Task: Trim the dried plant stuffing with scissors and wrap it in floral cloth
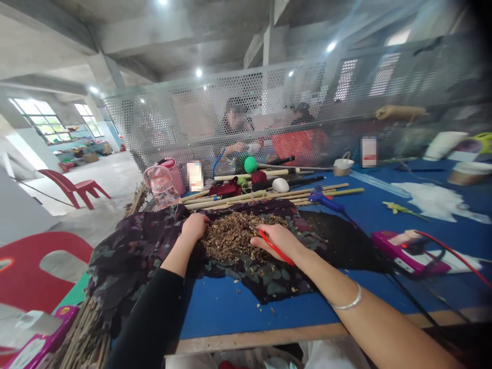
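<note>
While scissors (273,247) sit in one hand (274,240), clippings (230,238) lie between both.

The chopped material (226,238) lies in a heap on a spread cloth (265,287), which rests on the surface (219,318). Behind the heap lie the sticks (265,193), with a glue gun (326,200) at their right end. A backpack (163,184) sits behind and left. A power strip (411,251) lies to the right, crumpled sheeting (438,200) behind it. What seems a perforated screen (161,115) stands behind everything on the surface; chairs (75,187) are off left.
</note>
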Action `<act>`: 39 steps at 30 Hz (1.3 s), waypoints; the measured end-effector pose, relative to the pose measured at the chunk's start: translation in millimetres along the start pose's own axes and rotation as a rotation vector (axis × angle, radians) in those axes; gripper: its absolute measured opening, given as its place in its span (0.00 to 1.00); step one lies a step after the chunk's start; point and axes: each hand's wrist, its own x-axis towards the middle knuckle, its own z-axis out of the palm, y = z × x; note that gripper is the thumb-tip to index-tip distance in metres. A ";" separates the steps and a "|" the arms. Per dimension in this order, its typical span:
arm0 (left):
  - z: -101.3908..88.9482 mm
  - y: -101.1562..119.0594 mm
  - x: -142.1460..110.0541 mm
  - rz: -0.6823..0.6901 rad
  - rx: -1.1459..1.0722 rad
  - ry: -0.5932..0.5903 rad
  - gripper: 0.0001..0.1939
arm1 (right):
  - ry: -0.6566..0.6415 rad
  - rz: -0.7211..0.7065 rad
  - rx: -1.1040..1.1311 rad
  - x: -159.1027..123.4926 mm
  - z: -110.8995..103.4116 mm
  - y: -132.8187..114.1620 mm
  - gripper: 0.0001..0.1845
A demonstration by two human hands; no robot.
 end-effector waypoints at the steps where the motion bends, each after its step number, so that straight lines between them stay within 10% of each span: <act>1: 2.9 0.1 1.5 0.002 -0.002 -0.003 0.16 | 0.001 0.000 0.005 -0.1 -0.2 0.3 0.29; 16: 1.2 1.3 -2.9 -0.134 -0.142 0.201 0.14 | 0.044 -0.010 0.027 -0.4 0.3 1.6 0.30; 20: -4.4 30.5 -20.3 -0.148 -0.562 0.356 0.15 | 0.102 0.022 0.026 -0.8 1.8 -2.0 0.30; 27: 13.0 90.7 -48.3 -0.180 -1.814 -0.032 0.10 | 0.186 -0.073 0.108 -3.1 5.9 -6.9 0.30; 39: 33.2 101.2 -58.9 -0.087 -1.777 -0.014 0.15 | 0.272 -0.189 0.035 0.0 11.2 -9.5 0.34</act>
